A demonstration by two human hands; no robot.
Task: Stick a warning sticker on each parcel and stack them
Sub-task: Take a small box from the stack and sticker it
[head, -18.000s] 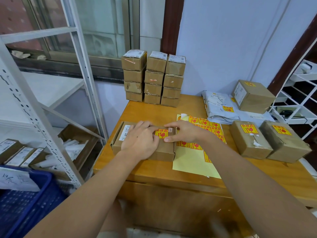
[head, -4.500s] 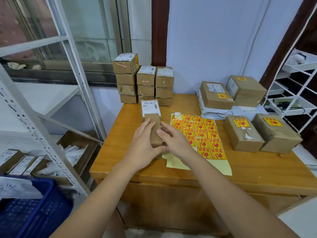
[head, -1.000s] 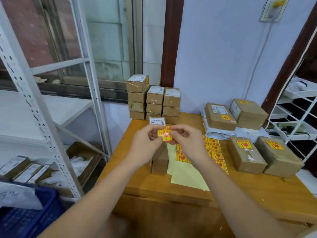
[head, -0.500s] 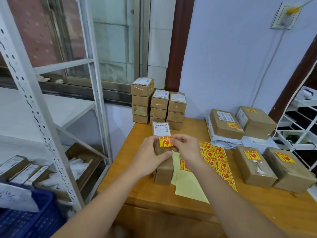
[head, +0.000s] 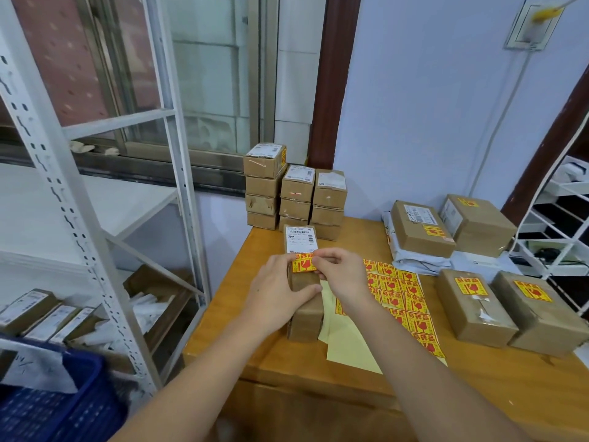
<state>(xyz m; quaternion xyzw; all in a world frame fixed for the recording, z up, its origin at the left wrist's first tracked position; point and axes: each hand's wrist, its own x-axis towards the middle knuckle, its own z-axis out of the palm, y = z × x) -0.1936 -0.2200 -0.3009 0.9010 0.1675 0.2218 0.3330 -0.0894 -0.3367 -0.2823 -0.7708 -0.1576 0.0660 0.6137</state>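
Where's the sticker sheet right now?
In the head view, the sticker sheet lies flat on the wooden table, right of the long parcel, partly under the right hand.

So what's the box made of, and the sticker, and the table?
The box looks like brown cardboard: dull, matte, with folded edges. The sticker seems to be glossy printed paper, yellow with red marks, like those on the sheet; it could be thin plastic. The table looks like varnished wood: orange-brown with faint grain and a slight shine.
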